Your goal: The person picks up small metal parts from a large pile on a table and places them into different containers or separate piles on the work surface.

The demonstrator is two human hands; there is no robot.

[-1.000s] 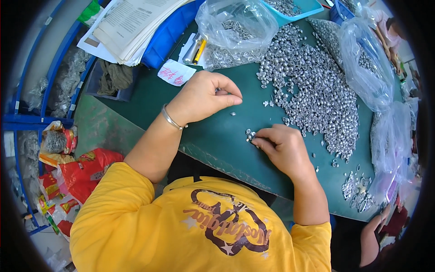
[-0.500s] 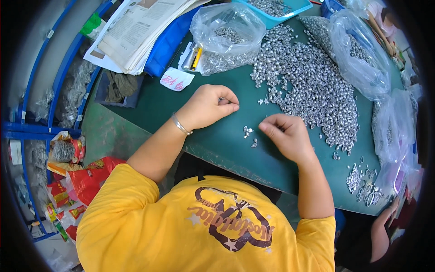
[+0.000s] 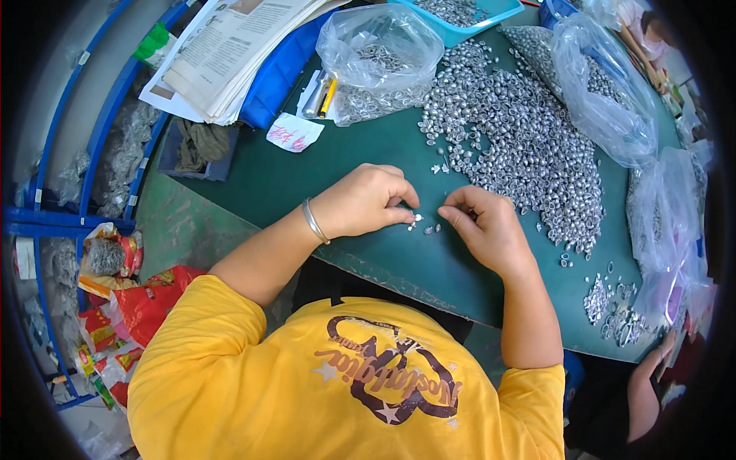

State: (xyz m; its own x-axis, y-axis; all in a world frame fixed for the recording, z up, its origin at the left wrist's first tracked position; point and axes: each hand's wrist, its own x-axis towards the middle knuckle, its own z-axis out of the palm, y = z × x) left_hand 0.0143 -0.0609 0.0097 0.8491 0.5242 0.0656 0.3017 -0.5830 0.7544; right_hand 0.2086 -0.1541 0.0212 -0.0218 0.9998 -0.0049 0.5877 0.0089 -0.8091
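Observation:
My left hand [image 3: 369,201] is bent low over the green tabletop, thumb and forefinger curled close together at a few small shiny metal pieces [image 3: 432,229]. Whether a piece sits between those fingertips is too small to tell. Just across from it, my right hand [image 3: 491,234] hovers with thumb and forefinger pinched; what they hold, if anything, is hidden. Beyond my right hand spreads a large heap of small silvery oval metal pieces [image 3: 529,142]. A metal bangle [image 3: 314,221] circles my left wrist.
A clear bag of metal pieces [image 3: 377,65] stands at the back, beside a yellow marker [image 3: 328,98] and a paper slip [image 3: 294,133]. Newspapers [image 3: 222,61] lie at the far left. More filled bags [image 3: 606,100] line the right, near smaller piles [image 3: 598,300]. Another person's arm [image 3: 645,395] shows lower right.
My left hand has come down and slightly right, to the few pieces between my hands. My right hand stays nearly in place, still pinched.

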